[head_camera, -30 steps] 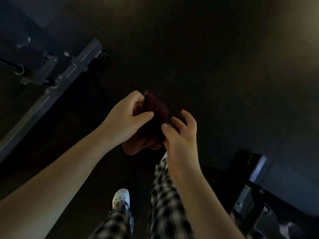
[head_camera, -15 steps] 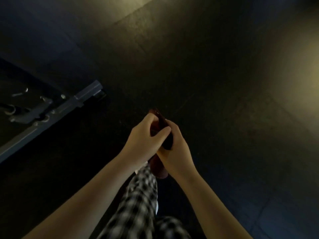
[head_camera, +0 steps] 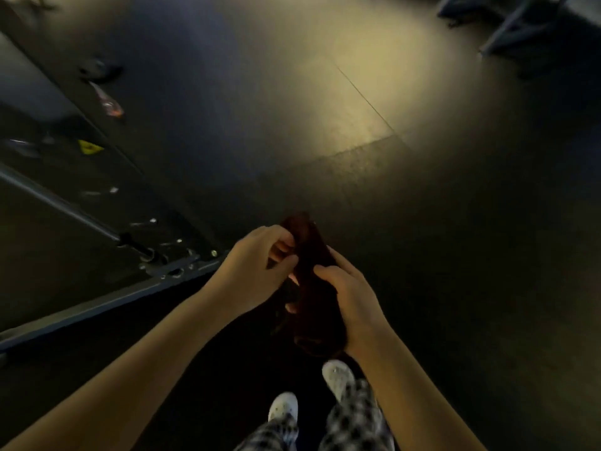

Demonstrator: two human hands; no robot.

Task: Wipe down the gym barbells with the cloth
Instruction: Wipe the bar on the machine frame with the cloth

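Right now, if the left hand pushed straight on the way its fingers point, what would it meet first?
The dark red cloth, which the left hand is pinching; just behind it, probably the right hand, though depth is unclear.

- This is looking like a gym: dark rubber floor tiles (head_camera: pixel 357 109) are spreading across the whole view, with a straight seam running between them under a patch of light.
- A heavy steel machine frame (head_camera: pixel 97 307) is lying along the left, bolted at its foot, with a yellow warning sticker (head_camera: pixel 88 147) showing above it.
- A thin metal rod (head_camera: pixel 65 209) is slanting down into that frame.
- More grey metal framing (head_camera: pixel 520 30) is standing at the upper right.
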